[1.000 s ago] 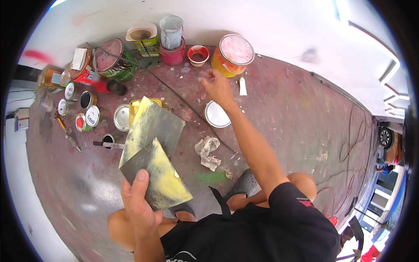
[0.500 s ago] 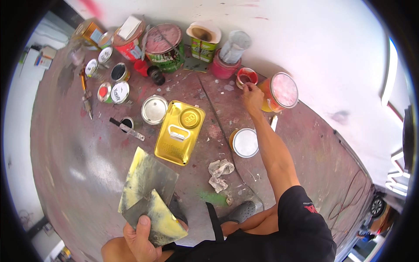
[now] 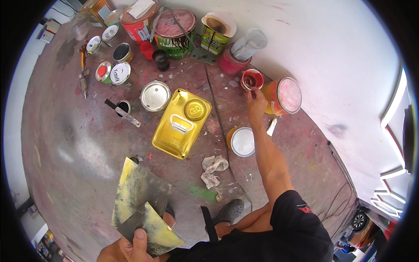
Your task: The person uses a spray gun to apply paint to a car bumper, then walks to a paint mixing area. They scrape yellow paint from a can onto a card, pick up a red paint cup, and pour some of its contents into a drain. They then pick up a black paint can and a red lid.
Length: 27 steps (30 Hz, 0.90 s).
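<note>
My left hand (image 3: 138, 247) grips two flat dark plates with its thumb on top. The smaller plate (image 3: 150, 226) overlaps the larger plate (image 3: 146, 185); both carry yellow smears, like filler. My right arm reaches out over the floor, and my right hand (image 3: 256, 104) has its fingers closed at the near rim of a small red-lined tub (image 3: 248, 81). The tub stands upright, with dark red stuff inside. Just right of that hand stands a yellow-orange can with a pinkish lid (image 3: 290, 95). Nearer to me is a can with a pale lid (image 3: 242, 142), beside my right forearm.
A gold rectangular can (image 3: 181, 124) with a handle lies mid-floor. Crumpled cloth (image 3: 214, 168) lies below it. A brush (image 3: 124, 114) rests across a small black pot. Paint cans, including a green can (image 3: 174, 41), line the wall (image 3: 331, 52). A hose crosses the floor (image 3: 96, 144).
The view has shifted, so the cans sit higher in it. My right hand stays at the red-lined tub, its fingers now at the near rim. My left hand still holds both plates.
</note>
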{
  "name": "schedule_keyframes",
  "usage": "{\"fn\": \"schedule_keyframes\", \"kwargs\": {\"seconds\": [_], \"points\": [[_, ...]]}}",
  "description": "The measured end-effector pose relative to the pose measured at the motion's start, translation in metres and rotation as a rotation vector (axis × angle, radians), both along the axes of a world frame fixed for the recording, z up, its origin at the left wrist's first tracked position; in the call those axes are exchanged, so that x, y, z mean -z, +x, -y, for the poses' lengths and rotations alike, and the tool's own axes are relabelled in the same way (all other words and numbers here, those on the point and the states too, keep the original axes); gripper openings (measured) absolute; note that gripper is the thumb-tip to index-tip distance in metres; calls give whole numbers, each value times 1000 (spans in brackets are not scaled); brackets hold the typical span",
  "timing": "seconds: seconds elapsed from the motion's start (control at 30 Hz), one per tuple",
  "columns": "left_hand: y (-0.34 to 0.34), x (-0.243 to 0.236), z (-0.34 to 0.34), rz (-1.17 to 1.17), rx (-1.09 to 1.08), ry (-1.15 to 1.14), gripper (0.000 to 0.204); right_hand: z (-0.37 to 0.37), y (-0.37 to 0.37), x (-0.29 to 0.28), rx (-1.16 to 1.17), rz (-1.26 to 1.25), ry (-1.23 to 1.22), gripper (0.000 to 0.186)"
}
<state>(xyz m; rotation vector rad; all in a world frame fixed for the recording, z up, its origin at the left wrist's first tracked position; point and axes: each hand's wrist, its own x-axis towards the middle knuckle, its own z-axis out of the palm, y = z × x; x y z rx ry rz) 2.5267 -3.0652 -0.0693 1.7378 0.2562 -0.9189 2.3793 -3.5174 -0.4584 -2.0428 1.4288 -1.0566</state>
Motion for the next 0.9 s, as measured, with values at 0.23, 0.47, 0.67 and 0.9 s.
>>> {"fn": "schedule_keyframes", "kwargs": {"seconds": [0.23, 0.47, 0.67, 0.9], "points": [[-16, 3, -4, 14, -23, -4, 55, -13, -8, -2, 36, 123, 89, 22], [-31, 34, -26, 143, -86, -137, 30, -1, 1, -14, -8, 56, 14, 21], [-41, 25, -24, 145, -77, -91, 37, -13, -5, -31, -99, 66, -110, 19], [-46, 28, -32, 59, -97, -37, 55, -35, -21, -51, -156, 35, -218, 20]]}}
